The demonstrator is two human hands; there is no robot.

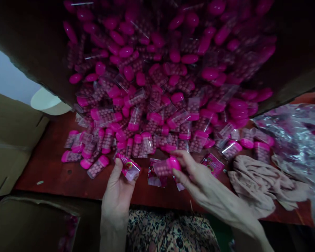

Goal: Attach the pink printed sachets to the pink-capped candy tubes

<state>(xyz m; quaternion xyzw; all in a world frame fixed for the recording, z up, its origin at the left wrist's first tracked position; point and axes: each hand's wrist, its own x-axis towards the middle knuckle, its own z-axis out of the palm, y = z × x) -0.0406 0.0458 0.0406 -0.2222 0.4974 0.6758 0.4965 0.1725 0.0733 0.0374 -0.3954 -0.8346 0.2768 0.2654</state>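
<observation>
My left hand (119, 189) is closed around a printed pink plastic sleeve (130, 168) with a clear end, held just above the table's front part. In my right hand (193, 173) is a small clear container (164, 167) of pale pink balls, its bright pink cap pinched between thumb and fingers. The container lies on its side in the air, its clear end pointing left toward the sleeve. Below it, a flat printed sleeve (157, 180) rests on the table, and another printed sleeve (212, 165) lies right of my right hand.
A large heap of capped containers (152, 94) spills from a dark box onto the red-brown table (63, 182). A crumpled beige cloth (259, 189) and clear plastic wrapping (299, 136) lie at right. Cardboard (13, 129) and a pale round tub (48, 101) stand at left.
</observation>
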